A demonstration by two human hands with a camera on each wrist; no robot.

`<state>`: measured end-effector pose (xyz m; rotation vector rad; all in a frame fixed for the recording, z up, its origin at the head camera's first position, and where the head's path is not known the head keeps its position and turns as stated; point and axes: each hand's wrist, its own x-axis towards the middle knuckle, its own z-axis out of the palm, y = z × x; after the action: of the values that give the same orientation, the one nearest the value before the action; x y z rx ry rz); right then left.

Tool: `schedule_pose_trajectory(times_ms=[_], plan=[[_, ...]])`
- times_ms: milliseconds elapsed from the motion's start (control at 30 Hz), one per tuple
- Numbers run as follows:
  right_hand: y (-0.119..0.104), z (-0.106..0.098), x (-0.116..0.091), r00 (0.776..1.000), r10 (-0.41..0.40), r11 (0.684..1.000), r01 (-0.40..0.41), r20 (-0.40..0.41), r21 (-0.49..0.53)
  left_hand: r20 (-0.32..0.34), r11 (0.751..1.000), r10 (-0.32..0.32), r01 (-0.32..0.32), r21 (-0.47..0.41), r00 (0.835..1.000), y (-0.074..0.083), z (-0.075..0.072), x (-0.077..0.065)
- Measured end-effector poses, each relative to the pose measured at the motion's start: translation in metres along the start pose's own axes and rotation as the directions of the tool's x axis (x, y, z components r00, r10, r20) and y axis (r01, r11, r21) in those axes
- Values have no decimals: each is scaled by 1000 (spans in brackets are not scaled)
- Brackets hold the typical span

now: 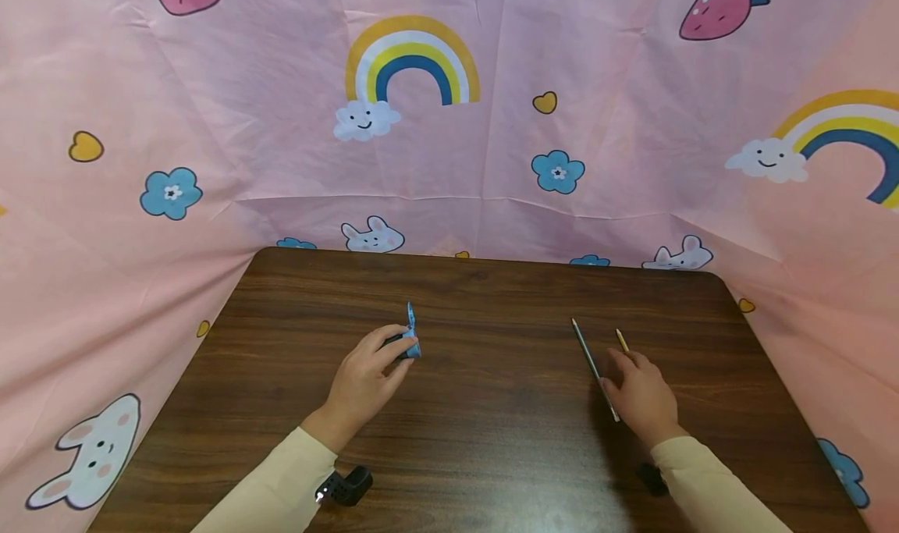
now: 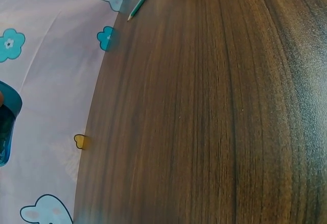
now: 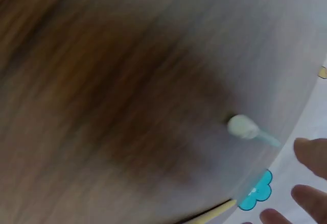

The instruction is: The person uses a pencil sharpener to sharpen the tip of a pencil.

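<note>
My left hand pinches a small blue pencil sharpener between thumb and fingers above the left-middle of the table. A narrow blue flap stands up from its far side. At the left edge of the left wrist view, the sharpener's see-through blue body shows in part. On the right, my right hand is over two pencils, its fingers apart and loosely bent. The teal pencil lies slanted beside the thumb. The yellow pencil shows only its tip end past the fingers; the hand hides the rest.
Both pencils lie on a dark wood-grain table with rounded far corners. A pink cloth printed with rainbows, flowers and rabbits hangs behind and along its sides. Black wrist cameras sit at both cuffs.
</note>
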<state>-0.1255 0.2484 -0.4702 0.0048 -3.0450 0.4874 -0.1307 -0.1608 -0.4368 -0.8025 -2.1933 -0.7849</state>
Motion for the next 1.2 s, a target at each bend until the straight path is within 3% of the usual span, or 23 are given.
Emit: schedule_pose_trajectory(times_ms=[200,400,900,1200], plan=[[12,3,-3,990,-105,991,96,-90,-95,4,1000,2,-2,5,1000,0,-1,0],[22,4,-3,986,-149,979,135,-75,-155,6,1000,-3,3,9,1000,0,-2,0],[36,-2,6,998,-51,987,45,-39,-153,17,1000,-8,8,11,1000,1,-3,0],[41,-6,12,995,68,992,-60,70,-111,19,1000,-11,11,8,1000,0,-2,0]])
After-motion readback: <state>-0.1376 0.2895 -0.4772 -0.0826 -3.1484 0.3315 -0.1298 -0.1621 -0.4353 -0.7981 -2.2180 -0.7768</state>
